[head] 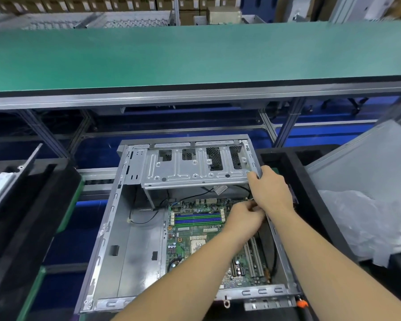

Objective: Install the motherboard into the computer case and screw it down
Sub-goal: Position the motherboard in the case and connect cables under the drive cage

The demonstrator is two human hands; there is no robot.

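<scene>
Motherboard (195, 230), green with blue and green memory slots, lies flat inside the open computer case (130, 246), filling the case's right half, toward 3 o'clock from the bare metal floor on the left. The case lies on its side, open face up, with its drive cage (195, 167) spanning the far end at 12 o'clock. Both arms reach in from 6 o'clock and meet over the board's far right corner. The left hand (243, 221) is curled, fingers bent inward over the board's upper right area; whether it pinches anything I cannot tell, since the fingertips are hidden. The right hand (271, 191) sits just beyond it at about 1 o'clock, thumb and fingers wrapped on the case's right rim beside the drive cage. Thin black cables (148, 218) trail across the case floor at 9 o'clock from the hands. A green worktop (195, 54) runs across the scene well beyond the case at 12 o'clock.
</scene>
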